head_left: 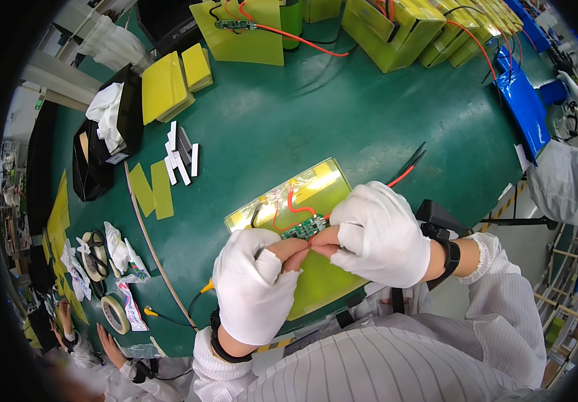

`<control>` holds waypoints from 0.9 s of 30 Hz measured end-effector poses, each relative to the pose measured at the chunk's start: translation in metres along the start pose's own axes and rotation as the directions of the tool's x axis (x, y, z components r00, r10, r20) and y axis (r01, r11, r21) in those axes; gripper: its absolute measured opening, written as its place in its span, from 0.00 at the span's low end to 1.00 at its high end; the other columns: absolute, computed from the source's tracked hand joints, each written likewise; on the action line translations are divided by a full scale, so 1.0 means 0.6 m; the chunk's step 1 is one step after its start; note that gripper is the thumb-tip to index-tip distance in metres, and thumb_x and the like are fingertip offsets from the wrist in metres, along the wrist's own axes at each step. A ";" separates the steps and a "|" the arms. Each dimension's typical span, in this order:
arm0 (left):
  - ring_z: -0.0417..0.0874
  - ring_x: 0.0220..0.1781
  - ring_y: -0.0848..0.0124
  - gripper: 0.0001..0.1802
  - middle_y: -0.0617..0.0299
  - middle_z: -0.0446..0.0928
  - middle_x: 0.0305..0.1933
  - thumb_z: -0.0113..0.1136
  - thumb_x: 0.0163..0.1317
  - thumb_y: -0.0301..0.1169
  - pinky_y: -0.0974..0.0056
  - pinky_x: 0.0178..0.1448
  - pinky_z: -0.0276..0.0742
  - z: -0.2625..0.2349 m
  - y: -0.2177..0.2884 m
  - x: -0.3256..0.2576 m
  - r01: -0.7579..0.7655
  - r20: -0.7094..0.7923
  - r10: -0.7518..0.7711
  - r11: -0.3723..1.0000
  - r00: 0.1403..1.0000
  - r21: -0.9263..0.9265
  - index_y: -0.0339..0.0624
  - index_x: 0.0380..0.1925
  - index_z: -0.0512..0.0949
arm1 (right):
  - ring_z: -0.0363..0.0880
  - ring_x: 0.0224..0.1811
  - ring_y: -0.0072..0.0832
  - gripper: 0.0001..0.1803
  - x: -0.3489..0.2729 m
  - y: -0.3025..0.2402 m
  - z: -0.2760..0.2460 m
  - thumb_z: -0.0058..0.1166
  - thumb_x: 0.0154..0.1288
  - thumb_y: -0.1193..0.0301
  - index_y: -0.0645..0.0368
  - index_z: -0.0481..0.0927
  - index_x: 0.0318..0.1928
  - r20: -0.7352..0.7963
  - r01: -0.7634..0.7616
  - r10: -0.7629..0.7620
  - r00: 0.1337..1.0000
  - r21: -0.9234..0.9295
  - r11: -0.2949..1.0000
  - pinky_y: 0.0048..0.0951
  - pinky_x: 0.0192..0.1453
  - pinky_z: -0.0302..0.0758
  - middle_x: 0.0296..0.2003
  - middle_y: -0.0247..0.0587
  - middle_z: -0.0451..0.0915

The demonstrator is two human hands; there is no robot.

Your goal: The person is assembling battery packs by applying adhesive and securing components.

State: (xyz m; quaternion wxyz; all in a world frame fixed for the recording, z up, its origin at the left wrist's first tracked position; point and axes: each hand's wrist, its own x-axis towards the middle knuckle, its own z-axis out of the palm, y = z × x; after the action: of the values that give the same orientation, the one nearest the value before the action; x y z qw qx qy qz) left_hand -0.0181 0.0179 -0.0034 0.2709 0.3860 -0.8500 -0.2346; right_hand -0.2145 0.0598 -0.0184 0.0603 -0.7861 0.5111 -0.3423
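Note:
A flat battery pack (322, 295) in yellow-green board and clear wrap lies in front of me. On it sits a small green circuit board (304, 228) with red and black wires. My left hand (257, 285), in a white glove with bare fingertips, is closed in a pinch at the board's near edge. My right hand (384, 234), gloved the same way, pinches from the other side, and the fingertips almost meet. Between them a bit of thin red wire (311, 242) shows; the fingers hide most of it. A thicker red lead (401, 177) runs out past my right hand.
Battery packs (396, 40) line the table's far edge, beside a blue-wrapped pack (523, 100). Yellow boards (165, 87), white strips (180, 157), a black tissue box (104, 134) and a tape roll (114, 315) lie left. Another person's hand (109, 345) rests at lower left.

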 end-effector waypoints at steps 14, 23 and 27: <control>0.76 0.29 0.62 0.15 0.63 0.72 0.28 0.74 0.38 0.22 0.59 0.28 0.70 0.001 -0.002 0.001 -0.057 -0.016 0.058 0.997 0.998 0.044 0.47 0.29 0.82 | 0.74 0.29 0.35 0.16 0.001 -0.012 -0.008 0.73 0.38 0.71 0.55 0.79 0.29 0.029 -0.138 0.138 0.990 -0.006 0.990 0.36 0.32 0.70 0.30 0.34 0.75; 0.75 0.28 0.62 0.15 0.62 0.73 0.29 0.73 0.41 0.21 0.60 0.30 0.69 0.000 -0.002 0.001 0.013 -0.007 -0.013 1.000 1.000 -0.017 0.47 0.31 0.83 | 0.74 0.30 0.35 0.16 0.001 -0.005 -0.007 0.73 0.39 0.71 0.54 0.79 0.30 0.048 -0.121 0.120 0.992 0.030 0.992 0.36 0.32 0.70 0.32 0.34 0.75; 0.75 0.28 0.62 0.15 0.62 0.73 0.28 0.73 0.41 0.21 0.60 0.30 0.69 0.001 -0.001 0.001 0.025 -0.010 -0.025 1.000 1.000 -0.015 0.47 0.31 0.83 | 0.73 0.30 0.36 0.16 0.004 -0.007 -0.010 0.73 0.38 0.72 0.55 0.80 0.30 0.071 -0.108 0.107 0.992 0.007 0.994 0.37 0.32 0.70 0.32 0.35 0.75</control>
State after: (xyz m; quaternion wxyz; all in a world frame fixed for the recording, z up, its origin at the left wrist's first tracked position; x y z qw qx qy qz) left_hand -0.0186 0.0170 -0.0039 0.2752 0.3959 -0.8419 -0.2423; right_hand -0.2144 0.0615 -0.0107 0.1010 -0.7688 0.5483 -0.3133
